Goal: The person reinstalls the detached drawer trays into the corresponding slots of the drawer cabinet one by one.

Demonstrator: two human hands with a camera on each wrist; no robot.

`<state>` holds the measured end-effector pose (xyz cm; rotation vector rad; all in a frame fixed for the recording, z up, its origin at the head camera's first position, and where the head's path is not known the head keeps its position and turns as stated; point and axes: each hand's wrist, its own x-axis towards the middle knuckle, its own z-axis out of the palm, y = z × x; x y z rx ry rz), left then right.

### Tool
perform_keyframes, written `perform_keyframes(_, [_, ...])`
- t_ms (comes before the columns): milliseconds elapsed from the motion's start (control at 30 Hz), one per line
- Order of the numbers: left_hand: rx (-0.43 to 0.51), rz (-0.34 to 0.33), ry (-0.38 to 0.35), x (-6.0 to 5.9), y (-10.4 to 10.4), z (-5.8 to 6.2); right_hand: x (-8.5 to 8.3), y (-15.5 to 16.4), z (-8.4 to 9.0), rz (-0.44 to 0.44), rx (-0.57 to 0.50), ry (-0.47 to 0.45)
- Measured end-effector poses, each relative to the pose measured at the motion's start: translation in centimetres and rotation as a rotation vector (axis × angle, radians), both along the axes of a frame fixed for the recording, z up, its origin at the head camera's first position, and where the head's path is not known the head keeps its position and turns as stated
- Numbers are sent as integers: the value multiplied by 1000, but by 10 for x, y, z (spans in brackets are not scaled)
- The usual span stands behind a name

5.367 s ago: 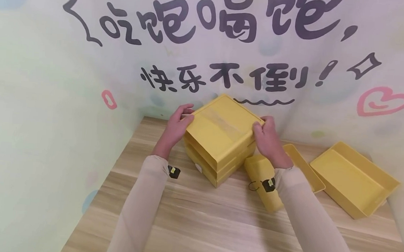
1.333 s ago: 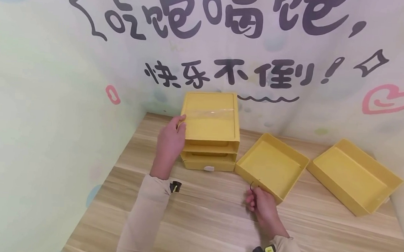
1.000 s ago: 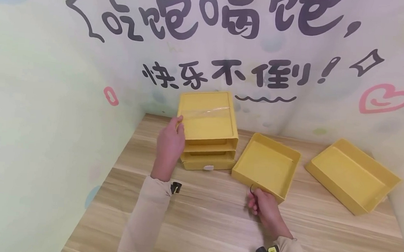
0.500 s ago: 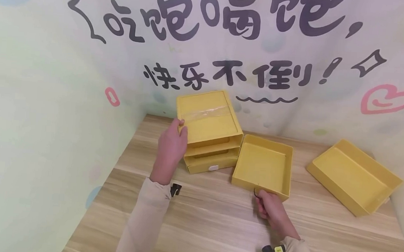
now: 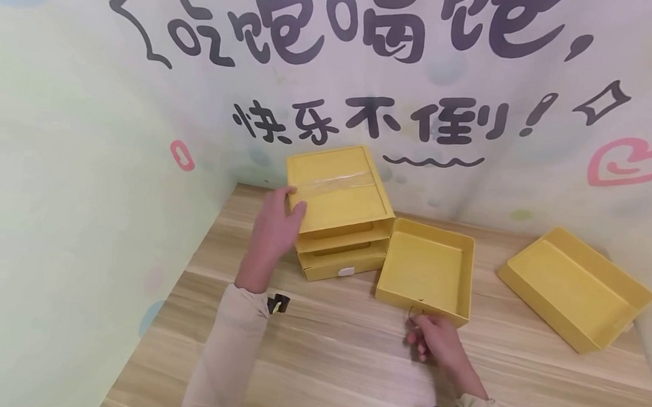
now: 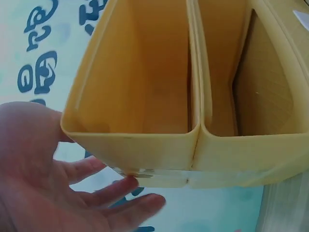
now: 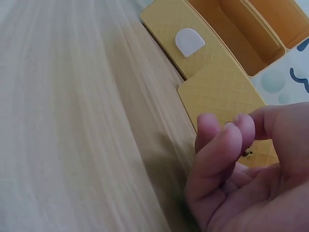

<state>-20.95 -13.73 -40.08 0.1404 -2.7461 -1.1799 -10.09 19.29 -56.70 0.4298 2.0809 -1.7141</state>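
Note:
A yellow drawer cabinet (image 5: 340,192) stands at the back of the wooden table (image 5: 322,365), its two upper slots empty (image 6: 145,96). Its bottom drawer (image 5: 344,268) is in place and carries a white tab (image 7: 189,41). My left hand (image 5: 286,213) rests against the cabinet's left side with its fingers straight (image 6: 116,193) and the thumb on the top edge. A loose yellow drawer (image 5: 425,272) lies just right of the cabinet. At its front wall (image 7: 219,96) my right hand (image 5: 416,327) pinches a small dark ring pull (image 5: 413,310), fingers curled (image 7: 227,140).
A second loose yellow drawer (image 5: 575,290) lies at the far right near the table's edge. Walls with printed characters close off the back (image 5: 369,44) and the left (image 5: 51,211). Bare wood runs along the front of the table.
Both hands left the cabinet's top. My right hand has swung the loose drawer round by its front and drawn it closer to the cabinet. The cabinet has turned slightly under my left hand.

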Motion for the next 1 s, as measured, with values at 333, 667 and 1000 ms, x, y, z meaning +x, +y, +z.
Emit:
perform_keyframes(333, [452, 12, 67, -31, -12, -22, 8, -19, -5, -209, 7, 66])
perform_keyframes(667, [469, -31, 62, -61, -16, -25, 8, -28, -6, -280, -12, 75])
perform_keyframes(1000, [628, -37, 31, -68, -13, -31, 3, -28, -7, -287, -52, 77])
